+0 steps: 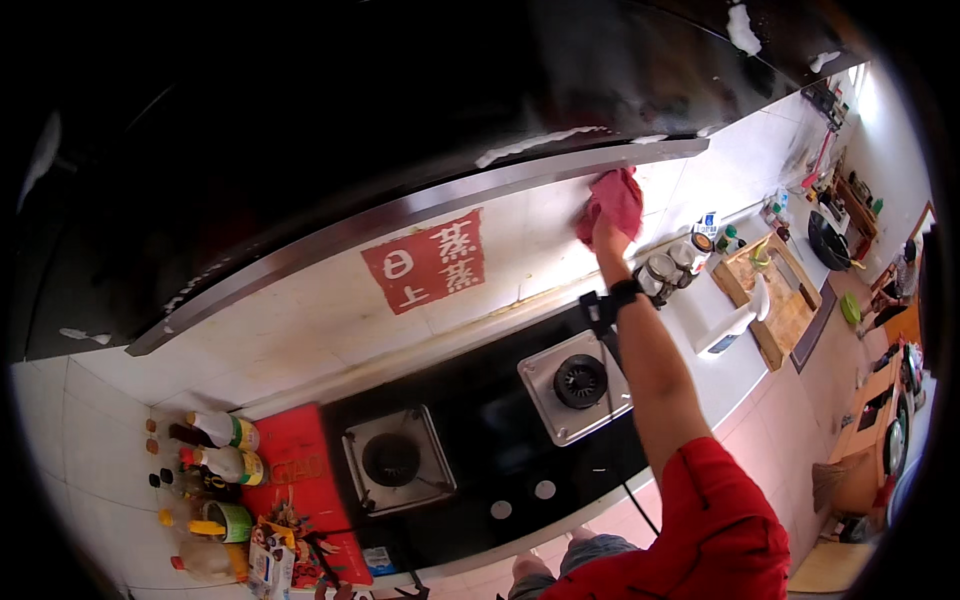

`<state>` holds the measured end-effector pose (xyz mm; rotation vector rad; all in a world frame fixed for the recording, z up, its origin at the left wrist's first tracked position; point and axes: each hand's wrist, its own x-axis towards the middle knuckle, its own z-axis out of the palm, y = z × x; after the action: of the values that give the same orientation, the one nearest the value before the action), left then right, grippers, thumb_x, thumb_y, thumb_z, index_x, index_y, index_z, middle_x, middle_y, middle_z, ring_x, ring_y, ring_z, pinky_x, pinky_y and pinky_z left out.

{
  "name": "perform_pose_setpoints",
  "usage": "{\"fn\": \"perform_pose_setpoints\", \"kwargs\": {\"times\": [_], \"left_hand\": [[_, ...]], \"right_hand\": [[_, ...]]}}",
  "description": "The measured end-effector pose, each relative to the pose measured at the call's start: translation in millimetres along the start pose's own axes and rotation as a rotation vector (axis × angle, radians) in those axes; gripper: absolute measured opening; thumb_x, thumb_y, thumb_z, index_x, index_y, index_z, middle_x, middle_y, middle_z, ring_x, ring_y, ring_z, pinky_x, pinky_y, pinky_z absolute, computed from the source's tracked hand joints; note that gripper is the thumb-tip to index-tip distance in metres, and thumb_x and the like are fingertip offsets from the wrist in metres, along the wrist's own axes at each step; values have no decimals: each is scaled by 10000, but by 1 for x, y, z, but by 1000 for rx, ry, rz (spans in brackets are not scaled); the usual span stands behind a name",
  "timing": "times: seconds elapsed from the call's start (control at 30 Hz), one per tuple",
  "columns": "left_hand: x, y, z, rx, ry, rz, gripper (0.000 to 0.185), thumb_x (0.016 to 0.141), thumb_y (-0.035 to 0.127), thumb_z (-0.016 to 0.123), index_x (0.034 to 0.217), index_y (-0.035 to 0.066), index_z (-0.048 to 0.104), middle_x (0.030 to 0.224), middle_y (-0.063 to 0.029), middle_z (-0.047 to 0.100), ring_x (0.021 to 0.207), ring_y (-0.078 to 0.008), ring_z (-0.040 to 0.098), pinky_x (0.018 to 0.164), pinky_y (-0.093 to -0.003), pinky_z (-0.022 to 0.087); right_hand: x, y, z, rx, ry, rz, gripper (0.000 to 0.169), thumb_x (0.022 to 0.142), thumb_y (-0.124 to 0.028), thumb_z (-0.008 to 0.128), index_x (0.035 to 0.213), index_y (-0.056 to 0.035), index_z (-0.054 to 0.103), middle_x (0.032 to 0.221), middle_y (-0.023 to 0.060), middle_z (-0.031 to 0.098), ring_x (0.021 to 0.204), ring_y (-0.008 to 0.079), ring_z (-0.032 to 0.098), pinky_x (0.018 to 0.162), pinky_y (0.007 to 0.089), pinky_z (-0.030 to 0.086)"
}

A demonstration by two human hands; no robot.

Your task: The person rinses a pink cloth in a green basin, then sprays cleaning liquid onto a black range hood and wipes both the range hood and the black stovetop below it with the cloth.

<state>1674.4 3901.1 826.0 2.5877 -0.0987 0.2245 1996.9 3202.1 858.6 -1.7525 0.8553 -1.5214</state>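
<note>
My right hand [611, 231] holds a red cloth [616, 199] against the white wall tiles, just under the metal edge [450, 187] of a black range hood [375, 90]. White foam streaks [540, 144] lie on the hood. A black band is on my right wrist. Only the fingers of my left hand [335, 592] show at the bottom edge, close to the red mat [300, 480]; whether they hold anything is unclear. Below the cloth is a black gas cooktop [487, 427] with two burners. A white spray bottle [731, 326] lies or stands on the counter to the right.
Several bottles [232, 465] stand at the left by the wall. Glass jars [667, 268] stand right of the cooktop, near a wooden tray [784, 300]. A wok [827, 240] is farther off. A person [900, 274] sits at the far right. A black cable hangs beside my right arm.
</note>
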Motion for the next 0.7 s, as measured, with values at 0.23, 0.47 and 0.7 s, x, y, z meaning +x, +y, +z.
{"fn": "perform_pose_setpoints", "kwargs": {"times": [0.23,0.47,0.7], "left_hand": [[8,65,16,106,64,145,373,904,57,583,1271,18,526,1443,-210,296,1152,-305,486,685,-323,528],[-18,82,41,76,80,111,398,876,10,591,1269,23,531,1421,-213,319,1052,-266,544,620,-272,519],[-26,119,39,249,170,288,342,869,-9,602,1209,21,571,1395,-213,335,1074,-298,548,613,-268,527]], "right_hand": [[-157,-130,44,243,-212,-509,369,714,-58,649,1079,-97,619,1160,111,584,1087,286,537,864,421,447],[-44,-93,-6,80,-391,-825,257,739,-142,660,994,-175,672,1238,90,571,1185,331,498,978,476,417],[89,29,-49,-157,-51,-474,522,770,-194,671,1276,-141,551,1391,159,440,1212,357,435,988,430,411]]}}
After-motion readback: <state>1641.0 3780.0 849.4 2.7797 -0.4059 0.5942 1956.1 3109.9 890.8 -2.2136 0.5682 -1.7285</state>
